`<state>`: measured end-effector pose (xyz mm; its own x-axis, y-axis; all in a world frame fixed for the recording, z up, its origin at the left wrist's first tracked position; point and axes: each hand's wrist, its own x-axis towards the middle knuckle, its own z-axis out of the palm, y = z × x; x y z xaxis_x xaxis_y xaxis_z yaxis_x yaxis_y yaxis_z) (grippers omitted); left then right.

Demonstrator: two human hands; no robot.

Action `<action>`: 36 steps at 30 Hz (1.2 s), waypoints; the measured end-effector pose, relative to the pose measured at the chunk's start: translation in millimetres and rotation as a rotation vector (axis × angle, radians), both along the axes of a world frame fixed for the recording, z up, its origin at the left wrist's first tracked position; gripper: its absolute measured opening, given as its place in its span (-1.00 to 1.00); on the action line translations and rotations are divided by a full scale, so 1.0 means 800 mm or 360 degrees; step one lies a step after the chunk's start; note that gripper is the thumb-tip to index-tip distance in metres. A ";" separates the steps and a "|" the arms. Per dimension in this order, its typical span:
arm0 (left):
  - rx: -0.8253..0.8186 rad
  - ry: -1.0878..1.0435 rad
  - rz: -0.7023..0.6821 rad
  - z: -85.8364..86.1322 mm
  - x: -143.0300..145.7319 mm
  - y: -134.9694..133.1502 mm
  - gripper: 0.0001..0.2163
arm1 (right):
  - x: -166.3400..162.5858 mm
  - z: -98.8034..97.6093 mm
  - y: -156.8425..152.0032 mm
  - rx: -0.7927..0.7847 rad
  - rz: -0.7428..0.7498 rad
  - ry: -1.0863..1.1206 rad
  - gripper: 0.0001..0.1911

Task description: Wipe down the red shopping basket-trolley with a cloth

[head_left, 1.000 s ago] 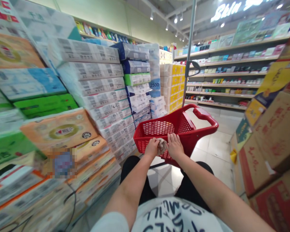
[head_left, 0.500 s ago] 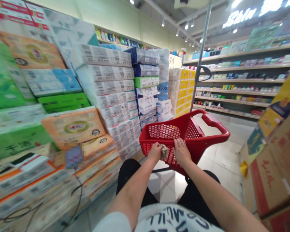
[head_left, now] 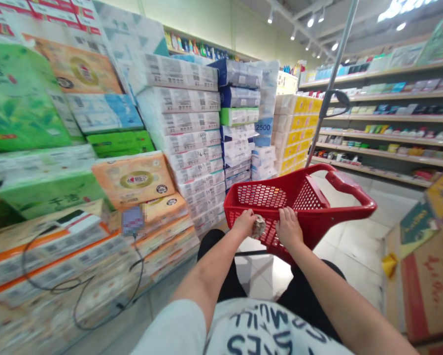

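A red plastic shopping basket (head_left: 317, 204) stands on the floor in front of me, its handle to the right. My left hand (head_left: 245, 222) is closed on a small crumpled greyish cloth (head_left: 258, 227) and presses it against the basket's near wall. My right hand (head_left: 288, 228) lies on the basket's near rim right beside the cloth, fingers curled over the edge. My dark trousers and printed white shirt fill the bottom of the view.
Stacked tissue and paper packs (head_left: 177, 128) fill the left side, with a black cable (head_left: 81, 291) trailing over the lower packs. Cardboard boxes (head_left: 428, 276) stand at the right. A metal pole (head_left: 332, 79) rises behind the basket. Shelves of goods (head_left: 384, 118) line the far right.
The view has swung left and slightly down, so basket and hands now sit further right. Both hands keep their hold at the basket's near wall, the cloth between them.
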<state>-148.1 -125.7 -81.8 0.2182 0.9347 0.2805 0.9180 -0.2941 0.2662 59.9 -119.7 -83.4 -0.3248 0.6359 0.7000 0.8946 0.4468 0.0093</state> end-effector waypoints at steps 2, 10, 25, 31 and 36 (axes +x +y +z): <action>0.0051 -0.0062 0.0014 0.006 -0.003 -0.001 -0.76 | 0.000 0.000 -0.001 -0.0019 0.0002 -0.0007 -0.55; 0.0020 -0.0073 0.0057 -0.001 0.007 -0.007 -0.76 | 0.003 0.003 -0.002 -0.0126 -0.0021 -0.0060 -0.50; 0.0253 -0.0298 0.0354 -0.035 -0.036 -0.011 -0.69 | 0.004 -0.003 0.003 -0.0136 0.0022 -0.0071 -0.45; 0.0294 -0.0210 0.0393 -0.029 -0.052 -0.005 -0.72 | 0.002 -0.002 0.002 -0.0160 -0.0013 -0.0035 -0.45; 0.0280 -0.0179 0.0343 -0.032 -0.063 -0.006 -0.71 | 0.005 -0.003 0.001 -0.0152 0.0022 -0.0031 -0.45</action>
<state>-198.4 -130.6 -107.1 -0.0215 0.8911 0.4534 0.9319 -0.1463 0.3318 63.5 -119.3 -85.7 -0.3466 0.6948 0.6301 0.8885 0.4585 -0.0168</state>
